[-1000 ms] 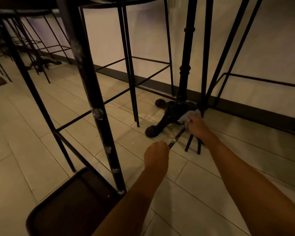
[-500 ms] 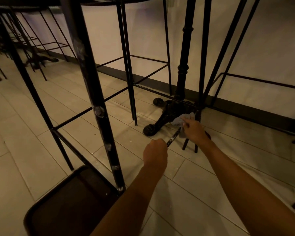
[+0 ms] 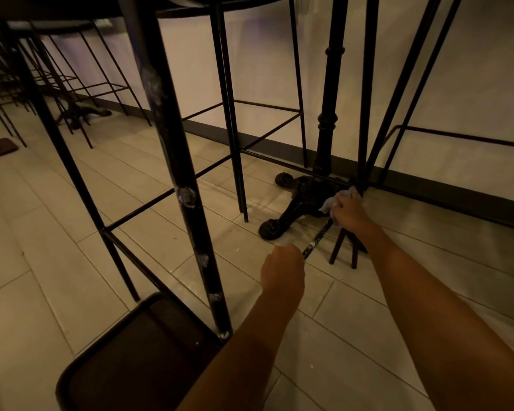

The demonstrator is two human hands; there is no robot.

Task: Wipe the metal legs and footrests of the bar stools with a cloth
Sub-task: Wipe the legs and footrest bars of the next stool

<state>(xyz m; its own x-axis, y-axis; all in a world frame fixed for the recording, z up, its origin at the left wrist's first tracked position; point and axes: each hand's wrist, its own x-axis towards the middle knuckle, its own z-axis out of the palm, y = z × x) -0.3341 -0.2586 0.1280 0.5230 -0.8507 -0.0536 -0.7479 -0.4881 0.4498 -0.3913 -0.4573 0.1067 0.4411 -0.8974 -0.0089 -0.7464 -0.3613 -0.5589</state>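
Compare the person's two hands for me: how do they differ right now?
The left hand grips the thin footrest bar bare, while the right hand holds a pale cloth against it. The left hand is nearer the camera, at the bar's near end; the right hand reaches farther, beside the black table base. Both have curled fingers and work on the same bar.

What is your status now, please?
Left hand grips stool bar. Right hand holds cloth at its far end. Table base close beside.
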